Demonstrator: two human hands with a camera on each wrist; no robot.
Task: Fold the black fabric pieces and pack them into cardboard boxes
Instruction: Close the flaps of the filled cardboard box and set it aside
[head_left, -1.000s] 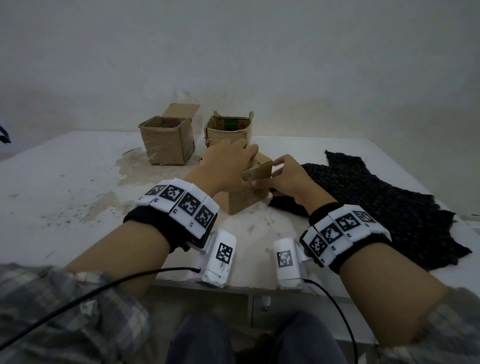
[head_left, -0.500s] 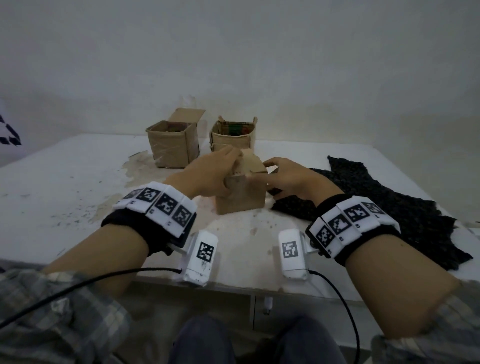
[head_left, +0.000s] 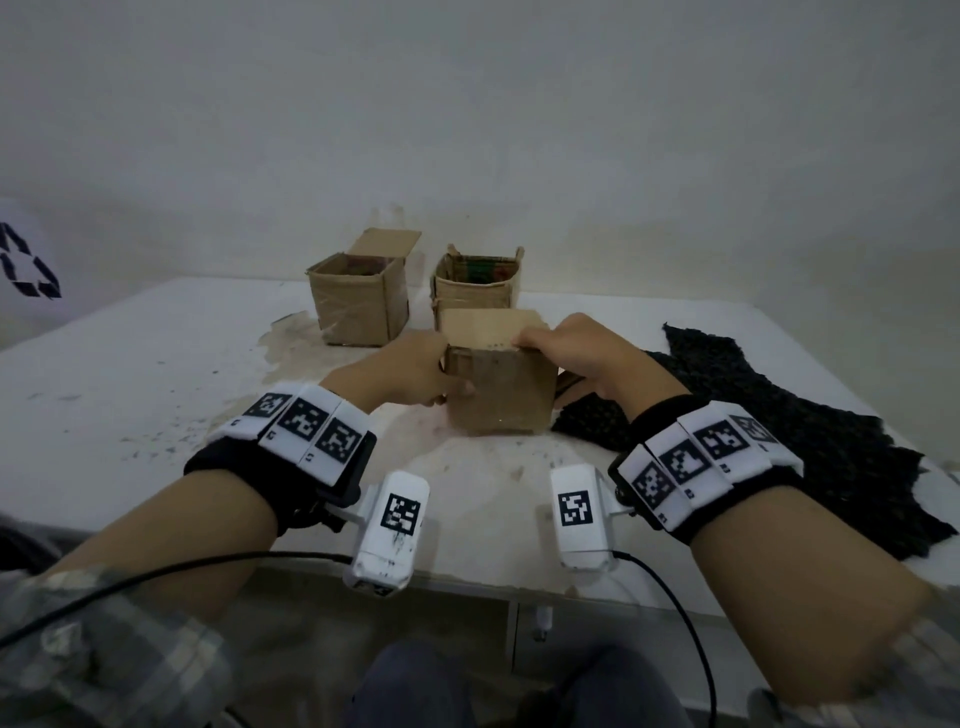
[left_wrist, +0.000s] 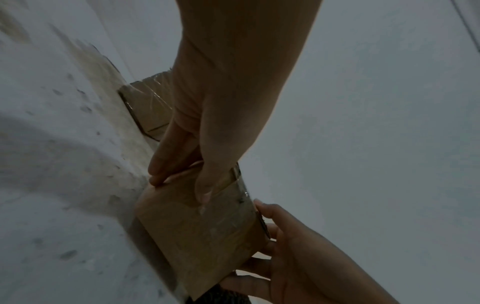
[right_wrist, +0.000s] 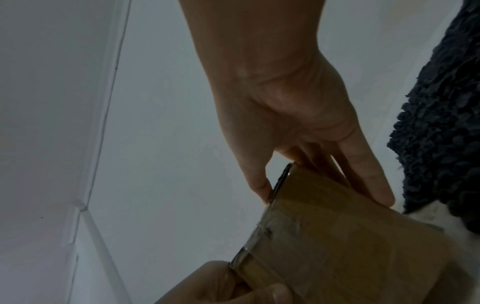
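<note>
Cardboard box (head_left: 498, 395) under handling stands on the white table (head_left: 130, 374), near the front edge, between both hands. Its top flap (head_left: 491, 328) lies folded flat over the opening. Left hand (head_left: 410, 371) grips the box's left side, thumb across the near face, fingers curled on the left wall; the left wrist view confirms this hold (left_wrist: 207, 131). Right hand (head_left: 582, 358) grips the right side, thumb on the top edge of the flap, fingers down the right wall, as the right wrist view shows (right_wrist: 306, 131). Hands are apart, one on each side of the box, both clamped on it.

Black fabric (head_left: 810, 441) lies spread flat on the table to the right, its near-left edge touching or just beside the base of the held box; contact cannot be confirmed. Whether any fabric is inside the box cannot be told.

Two further cardboard boxes stand behind, towards the wall: the left open box (head_left: 358, 301) with its rear flap raised, and the right open box (head_left: 475, 283) just behind the held one. A brown stain (head_left: 291, 353) marks the table by the left open box
</note>
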